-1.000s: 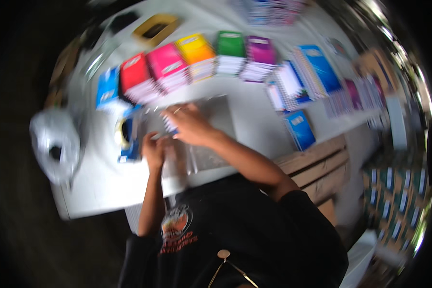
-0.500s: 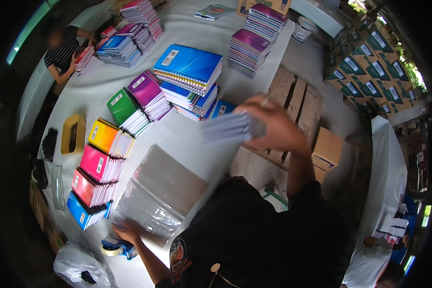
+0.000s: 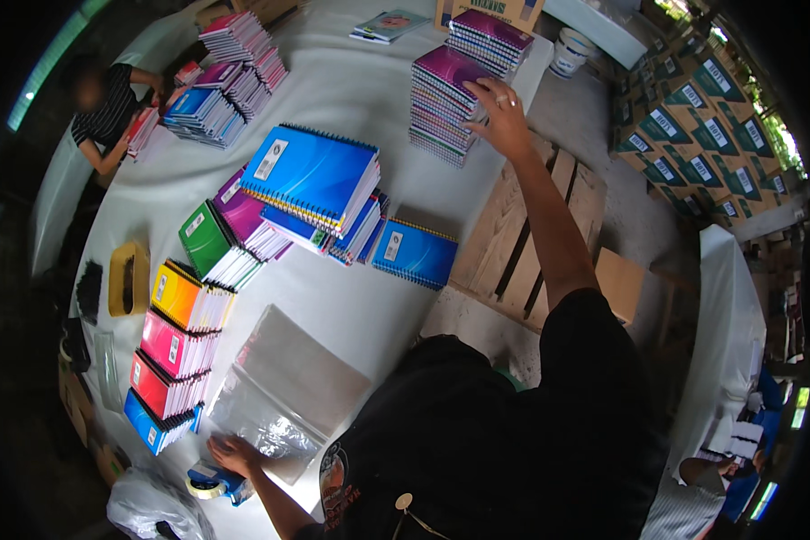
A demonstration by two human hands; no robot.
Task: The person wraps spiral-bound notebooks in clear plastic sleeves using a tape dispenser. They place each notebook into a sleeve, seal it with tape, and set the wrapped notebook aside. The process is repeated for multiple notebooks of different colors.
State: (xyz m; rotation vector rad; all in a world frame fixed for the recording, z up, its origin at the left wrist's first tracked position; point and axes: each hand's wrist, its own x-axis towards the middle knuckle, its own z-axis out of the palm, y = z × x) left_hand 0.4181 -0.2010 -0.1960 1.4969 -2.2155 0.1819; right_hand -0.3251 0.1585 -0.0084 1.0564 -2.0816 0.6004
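My right hand (image 3: 502,115) reaches out to the far right of the table. Its fingers are apart and rest at the right edge of a tall stack of purple spiral notebooks (image 3: 445,101). My left hand (image 3: 233,455) lies low on the table with fingers loosely spread, at the lower edge of a clear plastic sleeve (image 3: 304,364). Just below it stands a blue tape dispenser (image 3: 229,481) with a roll of tape. A large blue spiral notebook (image 3: 313,175) tops the pile at the table's middle. Beside that pile lies a smaller blue spiral notebook (image 3: 414,253).
Green (image 3: 209,236), yellow (image 3: 178,292), pink (image 3: 169,342) and red notebook piles line the left. Beyond them is a yellow tray (image 3: 129,279). Another person (image 3: 108,112) handles books at far left. A wooden pallet (image 3: 504,238) and stacked cartons (image 3: 702,135) stand to the right.
My right hand has moved away and set its bundle of spiral notebooks on the near purple stack, now taller, and let go. My left hand has barely moved. The view has shifted slightly.
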